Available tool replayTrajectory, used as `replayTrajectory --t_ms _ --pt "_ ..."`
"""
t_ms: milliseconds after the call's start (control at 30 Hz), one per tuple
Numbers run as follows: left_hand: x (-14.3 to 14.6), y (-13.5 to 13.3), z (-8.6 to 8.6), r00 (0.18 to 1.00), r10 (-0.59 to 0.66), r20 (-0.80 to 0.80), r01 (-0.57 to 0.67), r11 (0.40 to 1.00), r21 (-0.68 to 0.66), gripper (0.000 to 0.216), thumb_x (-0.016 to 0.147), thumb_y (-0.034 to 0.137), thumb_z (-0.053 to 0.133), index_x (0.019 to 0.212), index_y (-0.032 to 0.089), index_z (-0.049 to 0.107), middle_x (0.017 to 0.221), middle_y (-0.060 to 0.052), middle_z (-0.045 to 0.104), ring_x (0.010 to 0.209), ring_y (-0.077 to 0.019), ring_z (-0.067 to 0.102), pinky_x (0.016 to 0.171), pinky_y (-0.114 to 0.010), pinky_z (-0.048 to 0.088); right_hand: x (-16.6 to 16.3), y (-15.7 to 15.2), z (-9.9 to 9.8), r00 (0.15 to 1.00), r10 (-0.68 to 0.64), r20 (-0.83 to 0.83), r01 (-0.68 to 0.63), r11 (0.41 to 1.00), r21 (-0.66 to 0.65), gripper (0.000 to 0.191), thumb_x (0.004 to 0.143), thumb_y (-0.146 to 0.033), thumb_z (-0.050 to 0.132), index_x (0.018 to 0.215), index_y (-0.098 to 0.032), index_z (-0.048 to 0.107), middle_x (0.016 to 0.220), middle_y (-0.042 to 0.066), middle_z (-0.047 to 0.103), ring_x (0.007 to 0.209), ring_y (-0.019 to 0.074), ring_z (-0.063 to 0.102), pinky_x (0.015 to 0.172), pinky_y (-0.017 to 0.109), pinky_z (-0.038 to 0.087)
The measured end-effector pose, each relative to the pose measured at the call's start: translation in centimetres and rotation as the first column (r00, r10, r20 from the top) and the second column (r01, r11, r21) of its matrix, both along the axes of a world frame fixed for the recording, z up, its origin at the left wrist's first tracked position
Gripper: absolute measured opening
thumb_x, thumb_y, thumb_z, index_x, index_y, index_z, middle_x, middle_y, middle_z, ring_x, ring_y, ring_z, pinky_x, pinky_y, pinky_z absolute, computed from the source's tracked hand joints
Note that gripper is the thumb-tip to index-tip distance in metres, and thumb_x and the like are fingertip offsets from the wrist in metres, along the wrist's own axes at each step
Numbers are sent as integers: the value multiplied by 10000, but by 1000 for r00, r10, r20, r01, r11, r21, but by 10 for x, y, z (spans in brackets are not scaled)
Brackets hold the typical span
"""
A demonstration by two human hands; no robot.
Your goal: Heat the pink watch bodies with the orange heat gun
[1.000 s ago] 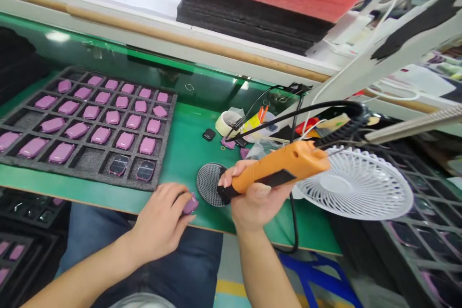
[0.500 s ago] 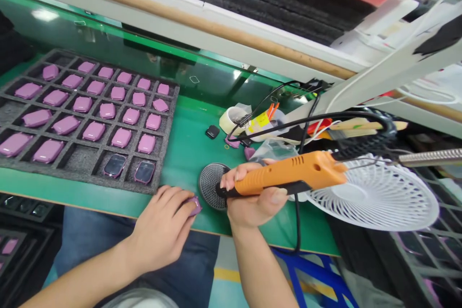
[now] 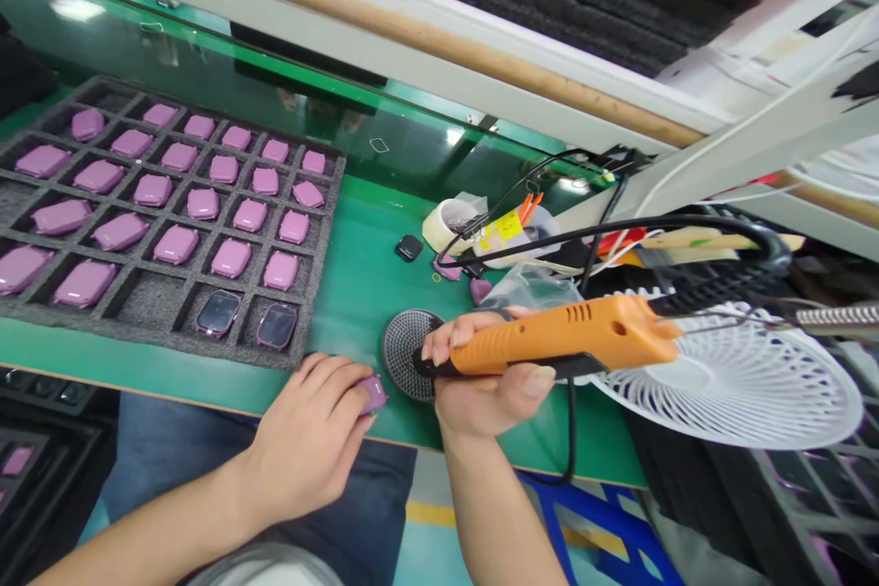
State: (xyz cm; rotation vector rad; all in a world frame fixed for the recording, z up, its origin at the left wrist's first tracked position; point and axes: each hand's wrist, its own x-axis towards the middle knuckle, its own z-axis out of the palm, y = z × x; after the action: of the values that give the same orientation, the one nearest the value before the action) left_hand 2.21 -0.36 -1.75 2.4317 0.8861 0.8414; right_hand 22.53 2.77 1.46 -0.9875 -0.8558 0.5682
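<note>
My left hand (image 3: 312, 435) rests at the front edge of the green mat (image 3: 357, 275), its fingers closed over a small pink watch case (image 3: 374, 392). My right hand (image 3: 484, 380) grips an orange electric screwdriver (image 3: 563, 339) held almost level, its black tip pointing left over a round black mesh disc (image 3: 405, 352). The tip is a short way right of the pink case. A black cord runs from the tool's rear up and to the right.
A grey foam tray (image 3: 312, 229) at left holds several pink cases, two of them screen-up in the front row. A white fan grille (image 3: 742, 385) lies at right. A tape roll (image 3: 446, 222), a small black part (image 3: 409, 247) and cables sit behind the disc.
The screwdriver has dropped from a raised tilt to nearly level. My left hand with the pink case has edged right toward the disc. The view has tilted down slightly.
</note>
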Motion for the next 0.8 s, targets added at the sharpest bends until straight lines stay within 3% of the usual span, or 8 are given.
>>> replayTrajectory --t_ms 200,400,500,600,700,800 --pt "1 0 -3 1000 9 13 -9 1000 7 221 1095 157 614 1314 157 638 1318 -147 759 1243 -332 713 1110 -570 577 4 -6 17 1000 26 -18 -26 1000 8 576 914 -811 704 1221 -342 572 762 -80 632 485 155 597 458 318 517" --pt "2 -1 -3 998 64 -12 -64 998 15 197 1080 198 660 1269 150 628 1288 -162 748 1188 -340 707 1050 -560 605 -2 -19 34 992 129 3 -129 992 11 524 943 -823 659 1249 -401 608 786 -50 595 514 188 583 459 364 523" --pt "0 -1 1 997 46 -58 -45 999 30 273 1070 206 664 1326 120 630 1434 -196 719 1307 -377 670 1118 -599 576 -7 -24 34 981 189 -36 -188 982 19 513 940 -808 691 1272 -420 635 819 -45 607 545 182 588 490 366 549" --pt "-1 -1 3 997 -35 -73 38 999 30 366 1072 144 578 1434 134 629 1561 -163 682 1419 -367 621 1213 -612 513 -9 -27 33 967 237 -90 -236 972 23 539 903 -790 762 1266 -409 645 824 -50 653 564 180 620 513 352 562" --pt "-1 -1 -3 999 -27 -32 29 998 62 359 1087 111 536 1415 178 666 1482 -121 726 1348 -323 658 1199 -575 513 -11 -26 31 962 236 -133 -236 972 20 574 880 -803 781 1247 -389 628 814 -61 674 564 170 639 523 343 584" --pt "2 1 -14 999 37 10 -38 988 149 245 1125 215 594 1342 191 706 1389 -130 743 1256 -308 685 1109 -520 558 -15 -21 28 972 188 -144 -182 982 53 584 892 -813 760 1226 -364 591 809 -75 648 520 136 604 483 301 554"
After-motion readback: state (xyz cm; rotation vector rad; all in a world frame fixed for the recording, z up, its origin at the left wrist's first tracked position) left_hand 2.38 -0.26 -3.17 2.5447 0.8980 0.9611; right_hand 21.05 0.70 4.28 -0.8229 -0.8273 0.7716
